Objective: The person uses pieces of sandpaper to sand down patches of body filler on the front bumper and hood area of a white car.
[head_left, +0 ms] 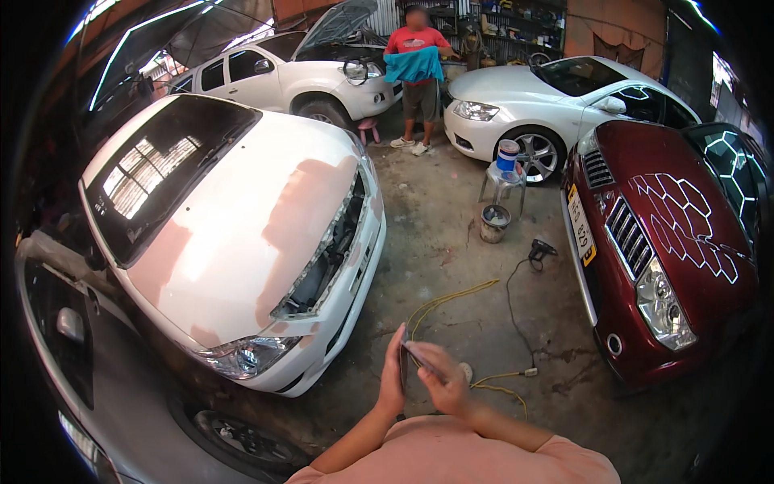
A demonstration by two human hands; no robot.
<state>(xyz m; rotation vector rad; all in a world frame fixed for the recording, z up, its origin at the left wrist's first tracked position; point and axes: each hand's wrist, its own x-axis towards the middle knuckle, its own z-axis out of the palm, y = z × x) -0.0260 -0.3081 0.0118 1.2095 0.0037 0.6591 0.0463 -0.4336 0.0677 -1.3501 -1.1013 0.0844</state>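
Both my hands are raised close together in front of my chest, at the lower middle. My left hand has its fingers straight and pointing up, with a thin dark flat piece along its palm. Facing it is my right hand, its fingers bent round a second greyish flat piece. I cannot make out what the two pieces are. Nearest to my hands stands a white car, its hood marked with pinkish-brown patches and its front grille opening uncovered.
A yellow cord and a black-corded power tool lie on the concrete floor. A bucket stands by a stool bearing a blue-and-white can. A dark red car is at right; a person holding teal cloth stands at the back.
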